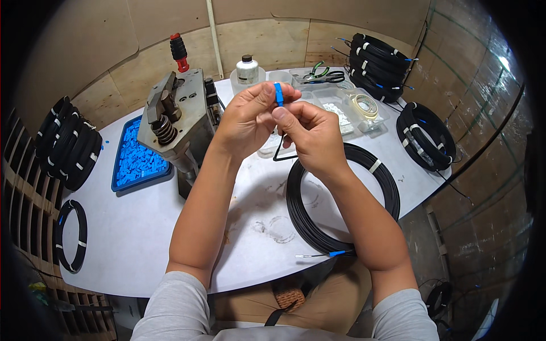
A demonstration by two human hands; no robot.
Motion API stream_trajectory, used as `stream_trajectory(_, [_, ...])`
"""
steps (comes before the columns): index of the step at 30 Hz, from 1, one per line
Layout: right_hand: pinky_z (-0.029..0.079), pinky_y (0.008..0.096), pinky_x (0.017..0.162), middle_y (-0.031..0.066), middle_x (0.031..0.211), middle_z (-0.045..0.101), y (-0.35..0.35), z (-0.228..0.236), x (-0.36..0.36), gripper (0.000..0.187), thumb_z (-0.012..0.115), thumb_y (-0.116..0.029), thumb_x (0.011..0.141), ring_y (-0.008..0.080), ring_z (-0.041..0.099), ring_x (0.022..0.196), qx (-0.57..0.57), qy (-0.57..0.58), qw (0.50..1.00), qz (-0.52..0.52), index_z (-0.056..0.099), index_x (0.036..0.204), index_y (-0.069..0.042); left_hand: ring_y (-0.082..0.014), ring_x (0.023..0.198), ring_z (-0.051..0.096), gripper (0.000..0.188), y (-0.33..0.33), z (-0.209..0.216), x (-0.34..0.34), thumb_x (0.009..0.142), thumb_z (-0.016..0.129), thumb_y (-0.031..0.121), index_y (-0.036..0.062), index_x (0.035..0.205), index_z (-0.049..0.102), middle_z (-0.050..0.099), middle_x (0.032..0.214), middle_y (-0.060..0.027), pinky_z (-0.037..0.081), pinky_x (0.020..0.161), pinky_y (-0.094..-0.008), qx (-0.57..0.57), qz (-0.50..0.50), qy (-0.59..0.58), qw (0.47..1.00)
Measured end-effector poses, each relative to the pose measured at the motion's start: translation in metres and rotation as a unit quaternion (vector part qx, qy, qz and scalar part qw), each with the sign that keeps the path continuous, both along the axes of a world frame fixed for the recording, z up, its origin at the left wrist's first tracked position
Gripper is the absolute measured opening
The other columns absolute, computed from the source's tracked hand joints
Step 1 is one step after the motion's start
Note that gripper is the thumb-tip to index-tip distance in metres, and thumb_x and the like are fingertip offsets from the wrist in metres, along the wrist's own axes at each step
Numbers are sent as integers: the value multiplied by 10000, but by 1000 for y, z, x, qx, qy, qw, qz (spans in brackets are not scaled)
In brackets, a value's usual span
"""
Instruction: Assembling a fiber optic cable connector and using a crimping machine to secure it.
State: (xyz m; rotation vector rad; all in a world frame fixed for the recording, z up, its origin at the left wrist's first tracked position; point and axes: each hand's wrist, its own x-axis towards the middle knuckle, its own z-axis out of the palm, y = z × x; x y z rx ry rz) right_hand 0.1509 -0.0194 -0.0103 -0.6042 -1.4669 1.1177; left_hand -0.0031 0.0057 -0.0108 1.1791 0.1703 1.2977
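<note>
Pinching a small blue connector (278,95) between thumb and fingertips, the left grip (250,116) holds it upright above the surface (131,244), while the right grip (315,133) closes just beneath it, seemingly on the black cable (278,151); fingers hide the exact contact. Both hands are raised close together in front of the chest, probably to bring so small a part nearer the eyes and keep connector and cable in line. Below the right hand, the cable bends toward a large black coil (297,210) lying flat under the right forearm, likely kept this close so that the end reaches without pulling. A white tie binds the coil, and another blue connector (337,253) shows at its near edge. Left of the hands stands a metal bench tool (185,108), with a blue tray (142,179) of loose blue parts (141,153) beside it, presumably within easy reach. Farther back are a white bottle (247,73), green-handled pliers (319,73) and a tape roll (364,105); stacked coils (378,65) occupy the far right corner, and more coils (68,142) sit at the left. The bottle carries a pale label whose print is too small to read, and no writing can be made out on the connector.
</note>
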Motion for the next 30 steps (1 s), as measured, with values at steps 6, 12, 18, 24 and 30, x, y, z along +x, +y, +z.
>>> stream_trajectory(6, [431, 229, 546, 7, 723, 672, 6, -4, 4, 204, 740, -196, 914, 40, 543, 625, 63, -89, 994, 14, 734, 862, 1, -248, 1122, 606, 374, 5, -3, -4, 1040, 525, 297, -40, 1178, 610, 642, 1146, -163, 539, 938, -392, 2, -4, -31, 1000])
stream_trajectory(12, [472, 230, 541, 15, 736, 638, 8, -3, 7, 220, 740, -198, 921, 72, 562, 600, -1, -101, 995, -2, 717, 870, 15, -249, 1012, 666, 417, 11, -10, 1, 1057, 474, 311, -62, 1201, 594, 651, 1125, -179, 566, 862, -368, -67, -26, -28, 997])
stream_trajectory(18, [467, 226, 524, 27, 730, 628, 9, -1, 8, 216, 742, -187, 919, 79, 568, 586, -30, -78, 996, 10, 711, 855, 17, -258, 992, 676, 386, 14, -13, -5, 1053, 456, 254, -71, 1222, 574, 652, 1119, -187, 577, 841, -370, -38, -65, 8, 997])
stream_trajectory(24, [473, 226, 523, 21, 702, 621, 7, 1, 9, 216, 735, -190, 922, 79, 563, 573, -34, -90, 995, 2, 705, 831, 4, -246, 993, 670, 340, 12, -13, 1, 1047, 459, 237, -54, 1177, 577, 641, 1144, -171, 575, 826, -355, -38, -18, 2, 999])
stream_trajectory(30, [471, 224, 516, 18, 683, 617, 7, 1, 10, 208, 737, -182, 917, 75, 559, 563, -39, -85, 996, -3, 700, 816, -4, -249, 1012, 661, 306, 10, -11, 0, 1033, 463, 220, -33, 1164, 574, 632, 1169, -162, 565, 865, -374, -42, -12, 20, 999])
